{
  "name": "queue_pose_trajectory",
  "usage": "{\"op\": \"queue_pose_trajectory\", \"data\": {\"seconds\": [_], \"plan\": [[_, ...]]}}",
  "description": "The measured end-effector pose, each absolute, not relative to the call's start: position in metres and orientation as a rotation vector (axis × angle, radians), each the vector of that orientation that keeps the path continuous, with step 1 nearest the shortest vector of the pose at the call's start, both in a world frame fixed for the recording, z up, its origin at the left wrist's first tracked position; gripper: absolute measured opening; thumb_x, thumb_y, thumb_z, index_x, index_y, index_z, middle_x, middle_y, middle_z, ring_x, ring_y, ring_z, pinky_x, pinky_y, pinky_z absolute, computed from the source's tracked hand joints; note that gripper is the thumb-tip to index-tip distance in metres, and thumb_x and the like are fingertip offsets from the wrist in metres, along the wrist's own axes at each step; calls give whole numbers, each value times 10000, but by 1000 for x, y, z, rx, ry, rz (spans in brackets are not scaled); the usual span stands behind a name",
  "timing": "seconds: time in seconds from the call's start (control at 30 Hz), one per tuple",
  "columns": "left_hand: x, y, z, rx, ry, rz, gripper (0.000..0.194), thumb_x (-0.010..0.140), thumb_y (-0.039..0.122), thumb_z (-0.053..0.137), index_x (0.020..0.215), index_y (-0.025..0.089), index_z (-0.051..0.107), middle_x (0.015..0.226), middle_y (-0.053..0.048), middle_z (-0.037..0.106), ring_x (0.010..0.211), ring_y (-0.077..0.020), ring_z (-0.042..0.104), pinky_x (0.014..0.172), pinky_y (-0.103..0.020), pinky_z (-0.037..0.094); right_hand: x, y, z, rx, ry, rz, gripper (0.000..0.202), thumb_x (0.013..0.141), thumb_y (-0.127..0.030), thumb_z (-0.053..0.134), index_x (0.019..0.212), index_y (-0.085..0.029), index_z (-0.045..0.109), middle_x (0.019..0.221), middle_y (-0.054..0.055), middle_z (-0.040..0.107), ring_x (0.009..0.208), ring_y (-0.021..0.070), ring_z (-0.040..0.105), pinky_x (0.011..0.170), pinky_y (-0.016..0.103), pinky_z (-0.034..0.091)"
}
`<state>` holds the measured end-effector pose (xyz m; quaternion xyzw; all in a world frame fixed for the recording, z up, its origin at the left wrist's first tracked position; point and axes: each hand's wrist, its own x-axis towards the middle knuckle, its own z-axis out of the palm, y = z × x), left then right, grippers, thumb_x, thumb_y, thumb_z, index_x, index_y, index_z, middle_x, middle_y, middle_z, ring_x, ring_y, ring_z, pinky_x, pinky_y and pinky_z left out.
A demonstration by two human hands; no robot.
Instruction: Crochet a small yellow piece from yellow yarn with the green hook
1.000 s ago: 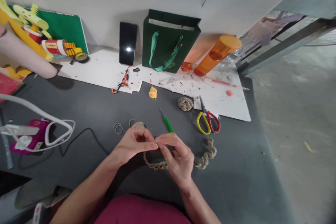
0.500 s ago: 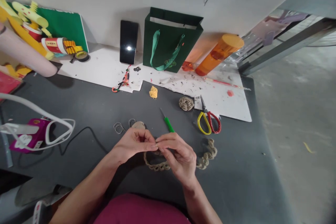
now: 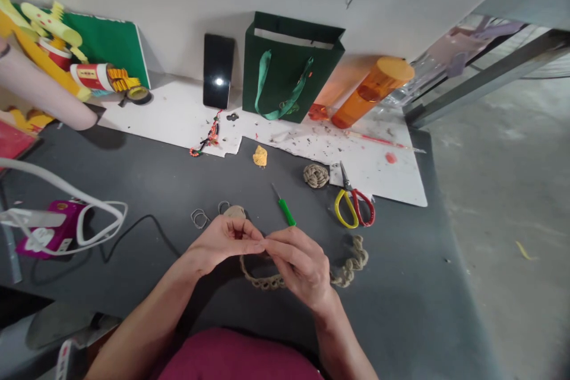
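Note:
My left hand [image 3: 229,237] and my right hand [image 3: 303,261] meet above the table, thumbs and forefingers closed in pinches tip to tip. A tan knotted cord [image 3: 267,282] runs up to the pinched fingers; the bit between the fingertips is mostly hidden. The cord's curled end [image 3: 356,258] lies right of my right hand. Just behind my left hand are a beige rounded thing [image 3: 235,212], partly covered, and a thin grey loop of thread [image 3: 200,218]. A green-handled hook or awl [image 3: 286,212] lies beyond my right hand.
Red-and-yellow-handled scissors [image 3: 354,205] and a coiled tan cord rosette [image 3: 316,176] lie at the right. A yellow piece [image 3: 260,156], a phone [image 3: 218,71], a dark green bag [image 3: 289,71] and an orange cylinder [image 3: 374,92] are farther back. Left are a purple box [image 3: 56,228] and white cable [image 3: 107,205].
My right hand has shifted slightly left and its fingers have curled more. The cord beneath has slid slightly left. My left hand has barely moved.

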<state>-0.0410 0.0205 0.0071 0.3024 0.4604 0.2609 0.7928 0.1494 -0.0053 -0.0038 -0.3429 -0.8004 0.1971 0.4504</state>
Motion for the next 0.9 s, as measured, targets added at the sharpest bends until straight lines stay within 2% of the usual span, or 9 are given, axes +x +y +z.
{"op": "queue_pose_trajectory", "data": {"seconds": [0.2, 0.43, 0.57, 0.73, 0.9], "plan": [[-42, 21, 3, 631, 996, 560, 293, 502, 314, 955, 649, 174, 743, 582, 47, 640, 581, -85, 571, 672, -255, 480, 151, -5, -9, -860, -2047, 394, 271, 960, -47, 550, 1148, -194, 679, 836, 83, 742, 698, 182, 655, 612, 309, 539], [-39, 20, 0, 647, 1041, 607, 276, 532, 328, 940, 670, 174, 758, 615, 31, 665, 606, -95, 596, 675, -258, 487, 152, -3, -11, -899, -2033, 375, 301, 970, -59, 539, 1179, -214, 691, 833, 65, 754, 682, 173, 654, 606, 302, 540], [-37, 19, -1, 646, 1051, 632, 288, 539, 358, 934, 663, 165, 759, 625, 15, 675, 619, -106, 609, 678, -264, 501, 149, -5, -11, -942, -1925, 508, 240, 950, -64, 586, 1085, -221, 708, 841, 47, 766, 711, 167, 695, 648, 283, 576], [-36, 18, -1, 628, 1068, 642, 299, 517, 356, 940, 665, 167, 762, 648, 4, 701, 625, -104, 621, 672, -250, 505, 144, -8, -7, -1134, -1736, 758, 193, 928, -133, 647, 1079, -237, 705, 848, 15, 774, 726, 151, 736, 685, 243, 611], [-34, 17, 1, 631, 1090, 646, 245, 532, 294, 926, 680, 174, 771, 629, 14, 707, 627, -108, 630, 688, -254, 507, 143, -5, -5, -1076, -1768, 756, 182, 940, -99, 610, 1004, -224, 727, 864, 32, 782, 762, 158, 737, 707, 252, 606]]}}
